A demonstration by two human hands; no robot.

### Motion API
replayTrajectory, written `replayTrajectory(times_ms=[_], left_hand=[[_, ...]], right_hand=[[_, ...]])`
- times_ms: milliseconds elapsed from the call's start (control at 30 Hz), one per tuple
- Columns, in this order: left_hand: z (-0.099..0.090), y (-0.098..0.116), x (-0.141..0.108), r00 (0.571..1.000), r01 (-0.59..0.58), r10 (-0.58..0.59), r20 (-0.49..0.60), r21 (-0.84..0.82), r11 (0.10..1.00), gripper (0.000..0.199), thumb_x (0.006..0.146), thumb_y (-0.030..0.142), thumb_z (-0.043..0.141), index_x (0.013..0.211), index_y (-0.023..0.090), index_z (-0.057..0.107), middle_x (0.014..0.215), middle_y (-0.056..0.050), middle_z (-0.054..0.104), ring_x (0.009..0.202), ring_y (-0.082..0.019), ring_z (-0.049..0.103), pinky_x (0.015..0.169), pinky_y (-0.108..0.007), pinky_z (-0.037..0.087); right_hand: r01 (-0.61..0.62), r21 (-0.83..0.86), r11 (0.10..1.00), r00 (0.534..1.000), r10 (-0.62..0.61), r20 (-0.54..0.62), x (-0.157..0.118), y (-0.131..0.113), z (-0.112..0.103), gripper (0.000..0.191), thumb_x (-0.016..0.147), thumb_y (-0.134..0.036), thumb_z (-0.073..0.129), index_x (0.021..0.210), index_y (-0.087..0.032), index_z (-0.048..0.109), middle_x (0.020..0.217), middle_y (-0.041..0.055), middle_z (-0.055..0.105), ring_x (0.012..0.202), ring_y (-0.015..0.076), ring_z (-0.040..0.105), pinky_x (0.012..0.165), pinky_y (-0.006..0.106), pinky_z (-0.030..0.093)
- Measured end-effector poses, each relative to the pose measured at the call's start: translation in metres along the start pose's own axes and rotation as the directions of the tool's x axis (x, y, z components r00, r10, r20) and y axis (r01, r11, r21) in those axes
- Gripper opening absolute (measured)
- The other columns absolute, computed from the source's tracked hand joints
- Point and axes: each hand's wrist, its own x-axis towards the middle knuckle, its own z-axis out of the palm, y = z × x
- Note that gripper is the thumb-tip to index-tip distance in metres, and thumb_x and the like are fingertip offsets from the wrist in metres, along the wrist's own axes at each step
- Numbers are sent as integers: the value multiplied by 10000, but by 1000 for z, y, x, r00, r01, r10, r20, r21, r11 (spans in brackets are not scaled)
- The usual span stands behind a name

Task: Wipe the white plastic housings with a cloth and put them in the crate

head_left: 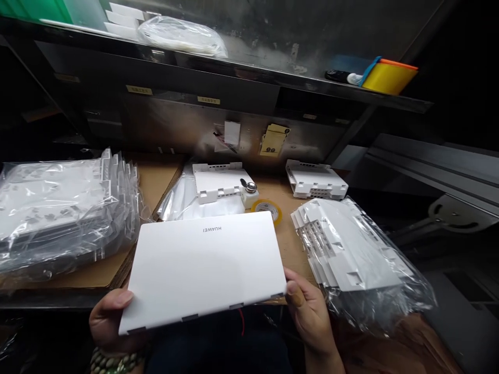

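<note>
A flat white panel (pixel 206 267) with upside-down HUAWEI lettering near its far edge is held up over the front of the table, slightly tilted. My left hand (pixel 113 317) grips its near left corner, thumb on top, with a beaded bracelet at the wrist. At the near right corner my right hand (pixel 310 306) holds the edge, its thumb bearing a brownish patch. Just behind the panel are a white slotted housing (pixel 220 182), a small white bottle with a metal top (pixel 250 195) and a roll of yellow tape (pixel 268 209).
Bagged white parts (pixel 58 208) are piled at the left on cardboard (pixel 156 179). More bagged housings (pixel 358 254) lie at the right, below stacked white housings (pixel 317 179). A shelf (pixel 249 72) crosses above, bearing a yellow container (pixel 390 77) and a clear plastic bag (pixel 181 36).
</note>
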Motion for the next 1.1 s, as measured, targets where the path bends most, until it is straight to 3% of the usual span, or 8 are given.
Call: replayTrajectory(times_ms=[167, 300, 367, 433, 500, 600, 933, 1100], left_hand=[[43, 21, 1, 972, 200, -187, -142, 77, 977, 586, 626, 524, 907, 1135, 276, 756, 929, -14, 820, 890, -292, 769, 791, -368, 670], [70, 26, 3, 959, 95, -42, -281, 178, 979, 618, 274, 516, 1028, 781, 249, 797, 760, 16, 769, 831, -183, 727, 739, -137, 599], [71, 20, 4, 974, -63, 116, -195, 257, 964, 525, 313, 549, 1016, 673, 246, 783, 682, 20, 726, 708, -141, 691, 736, -107, 583], [65, 12, 3, 958, -282, 280, 58, 343, 896, 369, 547, 554, 959, 686, 259, 787, 694, 16, 715, 692, -140, 679, 863, -183, 605], [59, 6, 3, 872, -477, 381, 307, 356, 804, 223, 746, 492, 862, 754, 281, 790, 724, 20, 714, 722, -160, 679, 1046, -348, 576], [54, 2, 3, 774, -608, 445, 450, 330, 723, 122, 817, 428, 815, 835, 310, 791, 746, 35, 728, 717, -180, 664, 1162, -511, 486], [58, 4, -2, 778, -603, 454, 435, 312, 734, 104, 820, 395, 825, 818, 295, 796, 740, 31, 741, 712, -170, 650, 1182, -480, 439], [56, 8, -4, 774, -623, 515, 368, 297, 723, 83, 822, 373, 828, 827, 296, 798, 747, 34, 727, 731, -175, 634, 1180, -487, 454]], right_hand=[[2, -100, 995, 1000, -5, -31, 7, -8, 0, 320, 1001, -381, 623, 1308, -358, 710, 1211, 27, 784, 1090, 229, 748, 904, 312, 616], [58, -295, 954, 998, -65, -11, 13, -4, -6, 310, 1017, -331, 598, 1304, -373, 708, 1363, 15, 710, 1273, 225, 657, 1109, 363, 511], [85, -321, 943, 996, -91, -5, 14, -2, -8, 337, 1002, -320, 626, 1327, -389, 686, 1402, 4, 684, 1318, 224, 626, 1150, 378, 476], [110, -304, 946, 993, -120, -13, 14, -2, -8, 355, 982, -312, 662, 1327, -395, 677, 1378, -2, 700, 1303, 222, 637, 1141, 374, 484], [133, -287, 949, 988, -150, -38, 14, -3, -7, 313, 981, -300, 665, 1280, -383, 703, 1316, -5, 735, 1267, 217, 661, 1124, 361, 495], [146, -291, 945, 981, -177, -80, 14, -6, -5, 228, 992, -294, 647, 1185, -363, 747, 1217, -8, 776, 1194, 205, 700, 1072, 327, 523], [130, -299, 945, 977, -173, -122, 16, 0, -5, 244, 973, -345, 670, 1198, -358, 763, 1212, 18, 782, 1154, 220, 718, 1010, 330, 562], [111, -390, 914, 988, -142, -53, 35, -7, -10, 320, 1001, -459, 588, 1240, -316, 745, 1266, 43, 760, 1209, 253, 695, 1041, 388, 554]])
